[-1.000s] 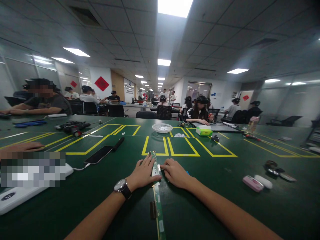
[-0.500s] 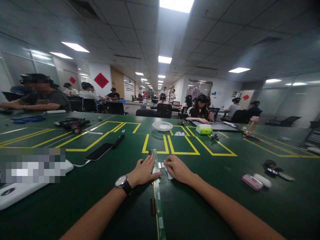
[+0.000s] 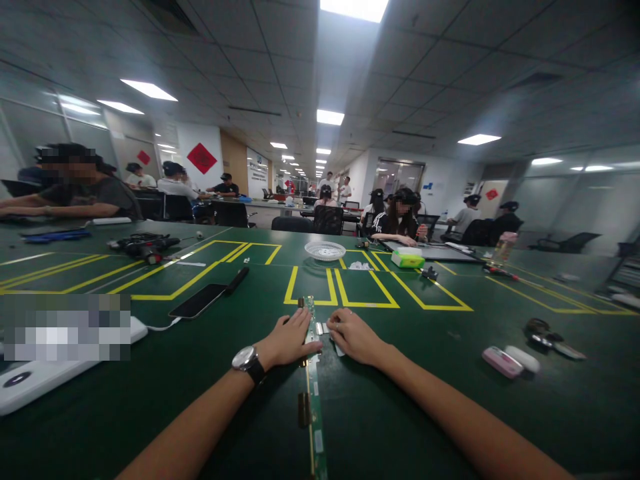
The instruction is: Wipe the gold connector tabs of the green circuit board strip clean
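Observation:
A long, narrow green circuit board [image 3: 316, 400] lies lengthwise on the table before me, with brown flex tabs [image 3: 304, 410] along its left edge. My left hand [image 3: 286, 339], with a watch on its wrist, rests flat across the upper part of the board, fingers stretched out. A short silver-white flat cable [image 3: 321, 328] sticks out from the board's right side. At its outer end, the fingertips of my right hand [image 3: 356, 335] are pinched together on it. Under that hand shows part of a pale flat piece [image 3: 340, 351], mostly covered.
To the left lie a phone [image 3: 199, 301] with a white cable, a white device [image 3: 70, 370] and a power drill [image 3: 145, 247]. A white dish [image 3: 325, 251] and a green tissue pack [image 3: 407, 258] stand farther back. A pink case [image 3: 501, 362] is at right. People sit around.
Both hands stay almost in place on the board and the flat cable. Less of the pale piece shows under my right hand. The view has shifted slightly.

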`<move>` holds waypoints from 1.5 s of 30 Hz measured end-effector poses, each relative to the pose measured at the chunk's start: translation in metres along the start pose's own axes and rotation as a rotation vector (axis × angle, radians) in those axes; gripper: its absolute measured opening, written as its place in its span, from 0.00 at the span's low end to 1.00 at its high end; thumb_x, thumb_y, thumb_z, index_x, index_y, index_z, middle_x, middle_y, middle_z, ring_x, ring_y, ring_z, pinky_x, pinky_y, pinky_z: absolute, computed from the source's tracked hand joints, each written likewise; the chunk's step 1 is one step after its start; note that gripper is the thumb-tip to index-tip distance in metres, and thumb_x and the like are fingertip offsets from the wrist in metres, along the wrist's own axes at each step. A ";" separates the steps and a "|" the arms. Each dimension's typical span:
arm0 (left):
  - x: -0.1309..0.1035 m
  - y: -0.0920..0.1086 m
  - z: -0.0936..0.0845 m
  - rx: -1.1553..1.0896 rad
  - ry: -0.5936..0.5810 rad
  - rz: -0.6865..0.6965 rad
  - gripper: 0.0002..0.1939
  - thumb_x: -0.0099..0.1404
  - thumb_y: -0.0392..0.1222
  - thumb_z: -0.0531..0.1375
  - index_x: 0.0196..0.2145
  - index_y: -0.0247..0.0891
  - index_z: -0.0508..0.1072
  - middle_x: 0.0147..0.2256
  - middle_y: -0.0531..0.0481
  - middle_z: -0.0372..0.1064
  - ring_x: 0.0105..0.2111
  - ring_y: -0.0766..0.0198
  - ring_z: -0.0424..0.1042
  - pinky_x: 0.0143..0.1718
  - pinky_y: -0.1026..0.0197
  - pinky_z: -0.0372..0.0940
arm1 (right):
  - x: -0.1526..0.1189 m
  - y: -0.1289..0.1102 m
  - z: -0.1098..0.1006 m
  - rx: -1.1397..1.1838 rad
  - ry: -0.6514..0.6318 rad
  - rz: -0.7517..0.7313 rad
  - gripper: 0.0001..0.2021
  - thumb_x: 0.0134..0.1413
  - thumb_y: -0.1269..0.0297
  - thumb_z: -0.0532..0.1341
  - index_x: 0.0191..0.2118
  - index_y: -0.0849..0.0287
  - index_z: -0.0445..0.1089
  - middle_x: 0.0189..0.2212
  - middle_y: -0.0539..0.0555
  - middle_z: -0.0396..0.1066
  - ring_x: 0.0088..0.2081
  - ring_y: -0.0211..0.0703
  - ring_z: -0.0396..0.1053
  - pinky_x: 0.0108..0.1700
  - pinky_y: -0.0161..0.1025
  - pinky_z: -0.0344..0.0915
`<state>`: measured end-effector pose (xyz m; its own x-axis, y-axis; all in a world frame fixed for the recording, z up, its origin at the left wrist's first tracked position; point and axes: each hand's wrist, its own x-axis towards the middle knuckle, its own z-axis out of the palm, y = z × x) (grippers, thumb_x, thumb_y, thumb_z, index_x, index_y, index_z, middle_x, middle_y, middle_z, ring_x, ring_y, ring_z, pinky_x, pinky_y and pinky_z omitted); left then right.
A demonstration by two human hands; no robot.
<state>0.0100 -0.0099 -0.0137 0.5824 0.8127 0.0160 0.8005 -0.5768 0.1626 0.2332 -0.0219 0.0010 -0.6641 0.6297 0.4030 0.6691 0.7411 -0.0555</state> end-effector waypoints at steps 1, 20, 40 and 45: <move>0.000 0.001 0.000 -0.001 -0.003 0.000 0.45 0.65 0.69 0.38 0.66 0.29 0.43 0.66 0.35 0.33 0.65 0.48 0.36 0.60 0.43 0.41 | 0.000 -0.001 -0.001 -0.002 -0.006 0.000 0.14 0.63 0.66 0.52 0.39 0.64 0.73 0.40 0.59 0.67 0.43 0.43 0.63 0.48 0.42 0.60; 0.002 0.019 0.002 0.045 -0.018 -0.133 0.42 0.67 0.65 0.39 0.65 0.27 0.45 0.66 0.34 0.31 0.65 0.48 0.31 0.60 0.41 0.38 | 0.000 -0.003 0.003 -0.002 0.005 0.000 0.13 0.62 0.68 0.51 0.38 0.64 0.73 0.40 0.59 0.66 0.43 0.43 0.63 0.48 0.41 0.60; 0.002 0.015 0.003 0.005 0.003 -0.119 0.43 0.66 0.66 0.40 0.66 0.28 0.43 0.66 0.34 0.33 0.65 0.47 0.34 0.59 0.41 0.41 | 0.000 -0.004 0.006 -0.007 0.008 0.043 0.13 0.62 0.68 0.52 0.40 0.64 0.73 0.41 0.60 0.66 0.42 0.43 0.64 0.48 0.40 0.61; 0.000 0.012 0.000 -0.014 -0.006 -0.076 0.44 0.66 0.67 0.39 0.66 0.28 0.42 0.66 0.35 0.33 0.65 0.49 0.34 0.60 0.42 0.41 | 0.000 -0.001 0.007 0.043 0.005 0.086 0.13 0.61 0.70 0.52 0.44 0.63 0.72 0.40 0.59 0.68 0.43 0.43 0.65 0.48 0.39 0.61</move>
<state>0.0194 -0.0167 -0.0113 0.5210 0.8536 -0.0029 0.8404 -0.5124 0.1765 0.2301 -0.0215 -0.0050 -0.6031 0.6906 0.3993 0.7088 0.6936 -0.1290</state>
